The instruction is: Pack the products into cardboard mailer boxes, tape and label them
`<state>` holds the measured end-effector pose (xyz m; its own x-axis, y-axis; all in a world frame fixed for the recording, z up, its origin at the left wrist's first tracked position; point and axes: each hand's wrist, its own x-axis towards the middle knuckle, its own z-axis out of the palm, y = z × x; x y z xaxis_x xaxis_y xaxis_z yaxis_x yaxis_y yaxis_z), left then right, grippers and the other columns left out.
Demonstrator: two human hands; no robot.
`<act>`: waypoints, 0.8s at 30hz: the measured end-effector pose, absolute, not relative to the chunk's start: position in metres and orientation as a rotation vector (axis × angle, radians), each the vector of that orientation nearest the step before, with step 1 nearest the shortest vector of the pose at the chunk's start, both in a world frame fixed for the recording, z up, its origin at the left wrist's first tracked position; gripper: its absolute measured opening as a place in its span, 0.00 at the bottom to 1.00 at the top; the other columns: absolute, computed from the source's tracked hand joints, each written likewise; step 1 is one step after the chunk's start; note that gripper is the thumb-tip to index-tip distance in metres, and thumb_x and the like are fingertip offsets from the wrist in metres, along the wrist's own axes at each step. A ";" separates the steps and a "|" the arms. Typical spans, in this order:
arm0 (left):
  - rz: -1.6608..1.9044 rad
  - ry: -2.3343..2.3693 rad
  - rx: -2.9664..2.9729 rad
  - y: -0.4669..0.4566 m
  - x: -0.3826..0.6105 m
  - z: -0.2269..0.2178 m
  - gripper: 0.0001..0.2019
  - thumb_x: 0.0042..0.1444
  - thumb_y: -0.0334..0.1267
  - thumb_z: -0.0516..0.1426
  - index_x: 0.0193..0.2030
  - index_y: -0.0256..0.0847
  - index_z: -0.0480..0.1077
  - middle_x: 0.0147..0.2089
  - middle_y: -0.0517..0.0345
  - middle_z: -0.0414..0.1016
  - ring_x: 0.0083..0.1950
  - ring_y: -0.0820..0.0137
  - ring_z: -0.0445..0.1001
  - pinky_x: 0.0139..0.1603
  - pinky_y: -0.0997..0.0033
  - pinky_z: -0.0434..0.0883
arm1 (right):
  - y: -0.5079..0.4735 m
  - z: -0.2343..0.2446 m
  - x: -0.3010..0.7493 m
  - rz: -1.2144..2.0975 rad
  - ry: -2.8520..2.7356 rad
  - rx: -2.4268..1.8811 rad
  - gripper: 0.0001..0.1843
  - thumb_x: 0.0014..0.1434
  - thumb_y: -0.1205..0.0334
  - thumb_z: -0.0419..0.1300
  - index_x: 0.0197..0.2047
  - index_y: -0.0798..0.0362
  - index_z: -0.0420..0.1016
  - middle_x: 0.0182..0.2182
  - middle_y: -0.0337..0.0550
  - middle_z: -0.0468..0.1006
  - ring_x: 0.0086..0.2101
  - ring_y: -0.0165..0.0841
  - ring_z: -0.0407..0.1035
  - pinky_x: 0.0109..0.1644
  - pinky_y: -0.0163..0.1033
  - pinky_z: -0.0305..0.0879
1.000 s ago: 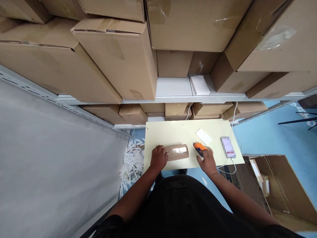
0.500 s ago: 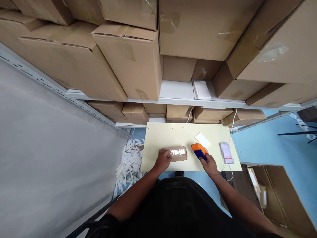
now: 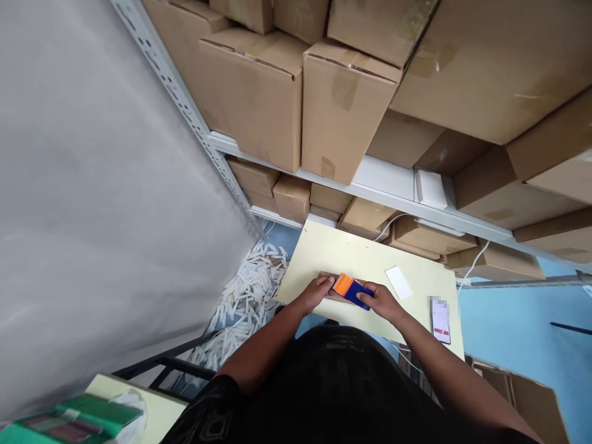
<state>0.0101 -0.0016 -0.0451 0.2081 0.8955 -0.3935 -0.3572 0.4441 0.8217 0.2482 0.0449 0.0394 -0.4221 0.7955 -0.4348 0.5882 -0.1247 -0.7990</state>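
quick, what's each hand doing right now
left hand: pressed on the small taped box, grip unclear
right hand: closed on the orange and blue tape dispenser

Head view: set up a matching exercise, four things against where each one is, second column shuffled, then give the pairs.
Things:
1. orange and blue tape dispenser
2. phone
3. white card
4. white paper strips

Places:
A. heaped on the floor left of the table
B. at the table's right edge, with a cable beside it
C. in the right hand, over the small brown parcel
D. flat on the table, between the parcel and the phone

Pairs: 1-C, 2-B, 3-D, 4-A
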 end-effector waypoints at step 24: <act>1.070 1.255 0.556 -0.002 0.019 -0.044 0.19 0.56 0.55 0.63 0.34 0.37 0.77 0.28 0.58 0.76 0.27 0.71 0.73 0.32 0.69 0.72 | 0.063 0.037 0.237 1.390 -2.384 -1.625 0.26 0.62 0.36 0.59 0.43 0.51 0.81 0.34 0.42 0.84 0.35 0.39 0.76 0.37 0.37 0.65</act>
<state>0.0190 -0.0023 -0.0443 -0.0497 0.8752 -0.4813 -0.3366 0.4390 0.8330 0.2375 0.0635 0.0372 -0.4838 0.7283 -0.4853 0.7810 0.1091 -0.6149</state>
